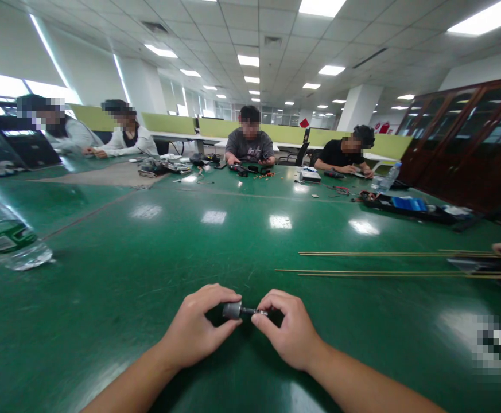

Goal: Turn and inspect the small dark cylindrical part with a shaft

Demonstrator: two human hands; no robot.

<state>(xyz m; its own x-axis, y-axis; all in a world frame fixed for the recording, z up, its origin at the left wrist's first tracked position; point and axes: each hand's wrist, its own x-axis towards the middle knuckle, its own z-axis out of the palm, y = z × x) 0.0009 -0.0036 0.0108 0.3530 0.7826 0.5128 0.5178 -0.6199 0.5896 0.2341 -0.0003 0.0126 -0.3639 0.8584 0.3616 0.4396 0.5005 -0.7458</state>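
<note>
A small dark grey cylindrical part [232, 310] with a thin shaft is held level just above the green table, near its front. My left hand [196, 330] pinches the thick cylinder between thumb and fingers. On the other side, my right hand [291, 330] grips the far end of the thin shaft [247, 311] with thumb and forefinger. A bit of shiny metal shows at that end, mostly hidden by the fingertips, so its shape is unclear.
Several long thin brass-coloured rods [362, 274] lie to the right. A clear plastic bottle [13, 241] is at the left. Farther back sit a black tray with a blue item [407, 204], another bottle [390, 176], a white box [309, 175] and several people around the green table [168, 229].
</note>
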